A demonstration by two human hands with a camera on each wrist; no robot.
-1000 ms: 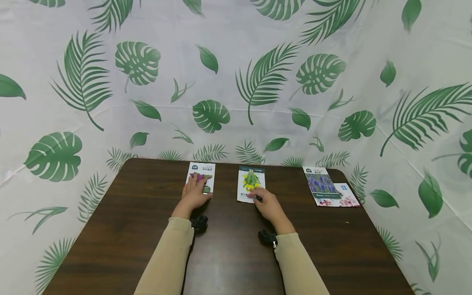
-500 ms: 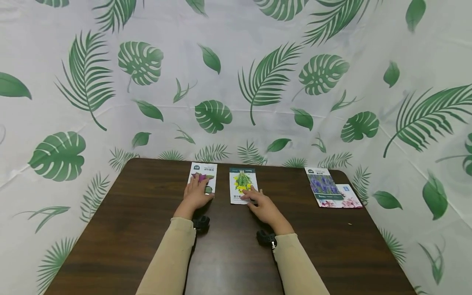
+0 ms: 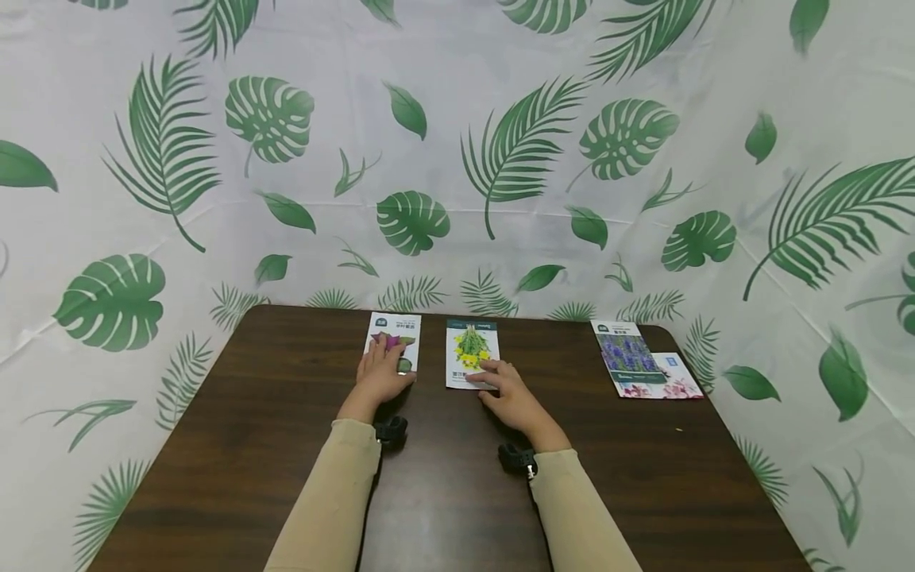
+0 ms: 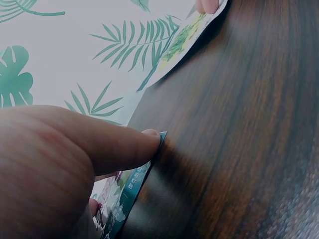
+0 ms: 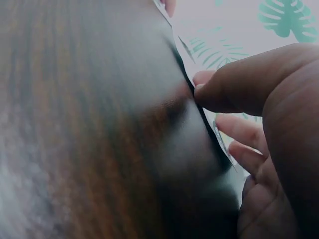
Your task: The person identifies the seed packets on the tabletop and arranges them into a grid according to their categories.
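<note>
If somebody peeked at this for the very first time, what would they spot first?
Probably the two hands at the far middle of the dark wooden table: the left hand rests on a seed packet with purple leaves, the right hand touches a seed packet with yellow flowers. Green leaf-print cloth hangs all round.

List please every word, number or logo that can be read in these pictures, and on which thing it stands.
No text reads clearly.
Packet under the left hand, purple picture: small logo and dark print, too small.
Packet under the right hand, yellow flowers: teal band of print, blurred.
Lavender packet: print too small.
Pink-flower packet: blue mark, unreadable.
Wrist views: print too blurred.
</note>
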